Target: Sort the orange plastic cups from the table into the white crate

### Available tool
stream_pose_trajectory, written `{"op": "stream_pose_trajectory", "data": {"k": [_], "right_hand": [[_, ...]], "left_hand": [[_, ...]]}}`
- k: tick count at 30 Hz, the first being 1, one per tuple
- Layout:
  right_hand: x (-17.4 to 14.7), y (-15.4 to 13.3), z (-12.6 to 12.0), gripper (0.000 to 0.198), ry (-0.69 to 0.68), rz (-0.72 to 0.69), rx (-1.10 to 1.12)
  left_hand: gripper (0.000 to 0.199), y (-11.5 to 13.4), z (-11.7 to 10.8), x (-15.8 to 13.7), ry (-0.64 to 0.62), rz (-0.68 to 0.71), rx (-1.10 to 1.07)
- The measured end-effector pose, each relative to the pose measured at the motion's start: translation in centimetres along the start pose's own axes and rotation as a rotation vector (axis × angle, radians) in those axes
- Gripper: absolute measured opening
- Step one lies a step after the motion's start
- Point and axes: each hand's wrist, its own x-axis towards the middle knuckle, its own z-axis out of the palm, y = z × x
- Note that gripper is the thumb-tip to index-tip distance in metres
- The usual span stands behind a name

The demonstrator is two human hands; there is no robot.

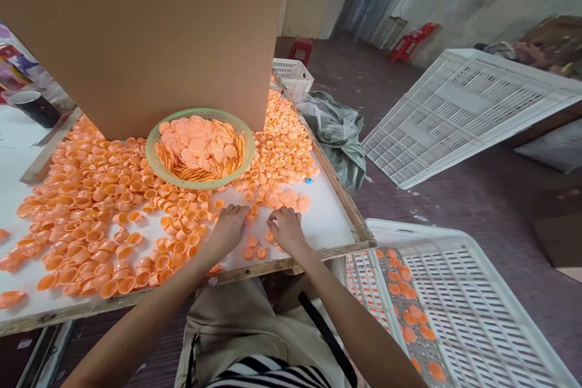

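My left hand [230, 229] is over the white tabletop near its front edge, fingers curled together at a small orange plastic piece [250, 218]. The piece's exact shape is partly hidden by the fingertips. A short gap away, my right hand [287, 229] has its fingers bent inward and closed; whatever they may hold is hidden. Between and below the hands lie several small orange cups [253, 247]. Just beyond the right hand is a cluster of flat orange discs [282, 197]. A green-rimmed basket [157, 171] heaped with similar discs stands behind the left hand.
Orange cups [97, 212] are piled across the table's left and back. A large cardboard sheet or box [182, 30] rises behind the basket. Wooden strips [336, 179] edge the table. White crates [477, 103] stand at right; another crate [454, 279] below holds orange pieces.
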Motion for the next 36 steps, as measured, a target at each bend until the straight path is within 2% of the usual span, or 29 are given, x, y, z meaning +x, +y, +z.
{"op": "stream_pose_trajectory", "data": {"k": [3,6,10,13,16,18,21,24,25,27,31,34,36], "right_hand": [[0.4,-1.2,0.6,0.018,0.018,-0.139,0.027],[0.9,-2.1,1.0,0.023,-0.025,-0.18,0.014],[1.2,-1.9,0.7,0.011,-0.091,-0.133,0.035],[1.3,-0.9,0.5,0.019,-0.154,-0.068,0.07],[1.4,0.0,0.3,0.022,-0.179,-0.001,0.022],[1.4,0.4,0.1,0.02,-0.139,0.041,-0.014],[1.7,0.6,-0.1,0.015,-0.002,0.051,-0.004],[2.5,0.4,-0.1,0.015,0.114,-0.038,-0.001],[2.9,0.4,0.0,0.017,0.133,-0.07,-0.013],[3.7,0.2,0.4,0.021,0.148,-0.125,-0.037],[4.8,0.1,1.4,0.02,0.14,-0.21,-0.051],[4.7,0.2,1.7,0.008,0.14,-0.224,-0.061],[4.4,0.4,1.7,0.008,0.141,-0.248,-0.079]], "left_hand": [[0.025,0.4,0.3,-0.1,-0.014,-0.036,-0.027],[0.019,0.4,0.1,-0.1,-0.019,-0.076,-0.042],[0.019,-0.2,-0.3,-0.4,0.024,-0.07,-0.008],[0.019,-0.2,-0.5,-0.7,-0.005,-0.019,0.069],[0.019,0.1,-0.8,-0.5,-0.063,0.025,0.033],[0.023,0.3,-0.9,0.2,-0.041,0.026,-0.005],[0.023,0.6,-0.8,2.0,0.01,0.042,-0.017],[0.011,0.5,-0.4,3.7,-0.057,0.097,-0.053],[0.012,0.4,-0.2,4.0,-0.082,0.088,-0.079],[0.018,0.1,0.1,4.2,-0.106,0.006,-0.159],[0.016,-0.9,0.2,3.5,-0.193,-0.222,-0.296],[0.016,-1.4,-0.4,3.1,-0.251,-0.283,-0.292],[0.015,-1.5,-0.8,3.1,-0.271,-0.316,-0.238]]}}
